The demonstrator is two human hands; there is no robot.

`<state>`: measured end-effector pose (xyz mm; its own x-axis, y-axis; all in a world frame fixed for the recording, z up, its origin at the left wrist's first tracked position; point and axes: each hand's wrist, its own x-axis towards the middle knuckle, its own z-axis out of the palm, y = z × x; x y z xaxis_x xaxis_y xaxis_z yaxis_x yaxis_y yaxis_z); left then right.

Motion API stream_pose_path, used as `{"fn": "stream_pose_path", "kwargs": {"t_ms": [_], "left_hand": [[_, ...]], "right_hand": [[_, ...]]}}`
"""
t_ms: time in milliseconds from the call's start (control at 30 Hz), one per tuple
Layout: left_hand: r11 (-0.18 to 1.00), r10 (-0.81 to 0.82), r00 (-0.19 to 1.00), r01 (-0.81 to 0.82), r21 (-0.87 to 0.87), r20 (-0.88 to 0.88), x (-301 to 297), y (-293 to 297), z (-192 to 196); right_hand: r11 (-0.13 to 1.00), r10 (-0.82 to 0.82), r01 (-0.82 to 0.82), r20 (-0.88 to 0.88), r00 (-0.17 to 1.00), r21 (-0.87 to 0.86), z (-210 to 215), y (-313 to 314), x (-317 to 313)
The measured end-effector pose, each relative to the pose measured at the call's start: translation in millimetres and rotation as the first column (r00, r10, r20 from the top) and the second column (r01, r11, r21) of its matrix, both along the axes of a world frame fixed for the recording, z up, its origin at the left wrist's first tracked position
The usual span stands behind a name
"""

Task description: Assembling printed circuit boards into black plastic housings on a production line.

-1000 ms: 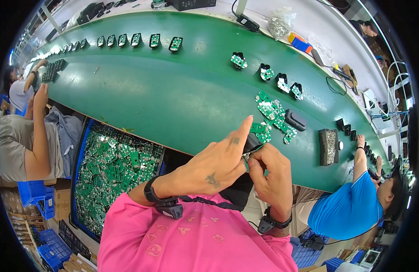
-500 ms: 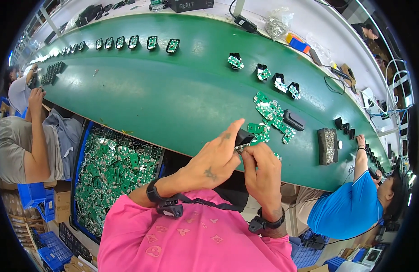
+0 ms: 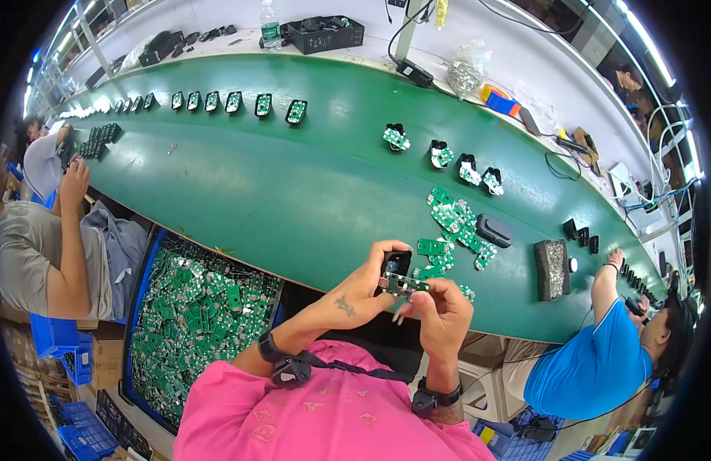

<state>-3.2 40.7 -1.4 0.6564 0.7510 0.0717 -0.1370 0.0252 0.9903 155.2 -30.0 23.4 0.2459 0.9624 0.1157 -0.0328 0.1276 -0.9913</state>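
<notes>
In my left hand is a small black plastic case, gripped with its hollow side showing. A circuit board lies across the near end of that case, and the fingers of my right hand pinch its right end. Pale strands that look like wires hang below the board; their ends are too small to make out. Just beyond my hands, loose green circuit boards are spread on the green table, beside a closed black case.
Black cases with boards stand in a row farther back. A blue-rimmed bin of circuit boards is at my left. A dark speckled block lies to the right. People sit on both sides, one in a blue shirt.
My hands have turned the case so its hollow shows, and the board now lies flat across its near end. The view has shifted, so the table appears lower.
</notes>
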Motion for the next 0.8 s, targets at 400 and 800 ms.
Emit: {"fn": "stream_pose_path", "kwargs": {"t_ms": [400, 800], "left_hand": [[0.876, 0.295, 0.956, -0.269, 0.400, -0.004, 16, -5, 11], [0.716, 0.455, 0.890, -0.384, 0.583, 0.028, 18, -8, 21]], "right_hand": [[0.997, -0.028, 0.042, -0.215, 0.976, 0.059, -1, 8, 17], [0.999, -0.021, 0.016, 0.122, 0.992, 0.043, 14, 7, 7]]}}
